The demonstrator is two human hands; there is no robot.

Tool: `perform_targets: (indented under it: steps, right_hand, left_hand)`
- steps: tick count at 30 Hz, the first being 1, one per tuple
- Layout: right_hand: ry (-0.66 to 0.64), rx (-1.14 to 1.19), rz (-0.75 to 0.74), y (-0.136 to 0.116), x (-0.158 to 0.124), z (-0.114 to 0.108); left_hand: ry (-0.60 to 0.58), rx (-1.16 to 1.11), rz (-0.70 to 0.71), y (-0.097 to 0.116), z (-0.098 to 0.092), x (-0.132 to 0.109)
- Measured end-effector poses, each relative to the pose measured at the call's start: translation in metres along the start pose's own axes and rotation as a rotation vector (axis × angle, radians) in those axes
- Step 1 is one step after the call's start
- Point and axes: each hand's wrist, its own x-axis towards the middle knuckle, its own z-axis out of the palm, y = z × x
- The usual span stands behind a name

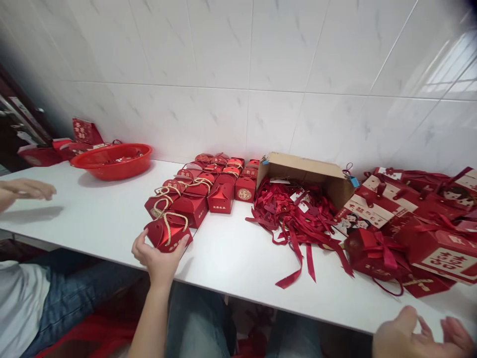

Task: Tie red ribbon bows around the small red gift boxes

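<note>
The left hand (156, 258) is clamped on a small red box (168, 232) that sits just inside the worktop's (238, 258) near edge. The right hand (410, 334) lies open and empty at that same edge, far right. Bare surface runs between them. Behind it stand the box rows (212, 184), and the ribbon pile (298, 219) trails toward the edge. A co-worker's hand (26, 189) hovers at the far left.
</note>
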Motion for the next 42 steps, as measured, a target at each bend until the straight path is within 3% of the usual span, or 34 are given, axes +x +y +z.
perform_targets:
  steps: [2, 6, 9, 13, 16, 21, 24, 26, 28, 31, 33, 37, 42]
  right_hand:
    - [0.08, 0.135, 0.005, -0.025, -0.01, 0.006]
    - [-0.072, 0.338, 0.02, -0.05, -0.024, 0.023]
    - [-0.302, 0.345, -0.045, -0.052, -0.035, 0.031]
    - [-0.76, 0.225, -0.305, -0.053, -0.051, 0.036]
    - [-0.966, 0.081, -0.435, -0.054, -0.061, 0.041]
    - [-0.957, 0.012, -0.383, -0.054, -0.066, 0.048]
    - [-0.91, 0.076, -0.347, -0.055, -0.064, 0.047]
    - [-0.866, 0.15, -0.296, -0.057, -0.061, 0.044]
    - [-0.819, 0.25, -0.213, -0.061, -0.055, 0.041]
    - [-0.774, 0.348, -0.082, -0.075, -0.045, 0.039]
    - [-0.773, 0.349, -0.057, -0.088, -0.036, 0.042]
    - [-0.846, 0.361, -0.213, -0.113, -0.021, 0.053]
    - [-0.956, 0.365, -0.472, -0.126, -0.005, 0.065]
  left_hand:
    - [-0.131, -0.062, -0.001, -0.006, -0.005, 0.008]
    - [-0.23, -0.11, 0.049, -0.016, -0.012, 0.011]
    - [-0.227, -0.132, 0.045, -0.019, -0.015, 0.004]
    - [-0.255, -0.187, 0.011, -0.018, -0.018, -0.008]
    - [-0.353, -0.297, 0.003, -0.012, -0.019, -0.019]
    - [-0.771, -0.548, 0.078, 0.019, -0.014, -0.051]
    - [-0.919, -0.551, 0.127, 0.039, -0.008, -0.074]
    - [-0.929, -0.48, 0.156, 0.049, -0.006, -0.084]
    - [-0.868, -0.451, 0.14, 0.058, -0.006, -0.088]
    - [-0.788, -0.497, 0.135, 0.079, -0.005, -0.082]
    - [-0.811, -0.524, 0.23, 0.098, -0.001, -0.075]
    - [-0.914, -0.414, 0.473, 0.136, 0.018, -0.066]
    - [-0.982, -0.287, 0.572, 0.155, 0.038, -0.066]
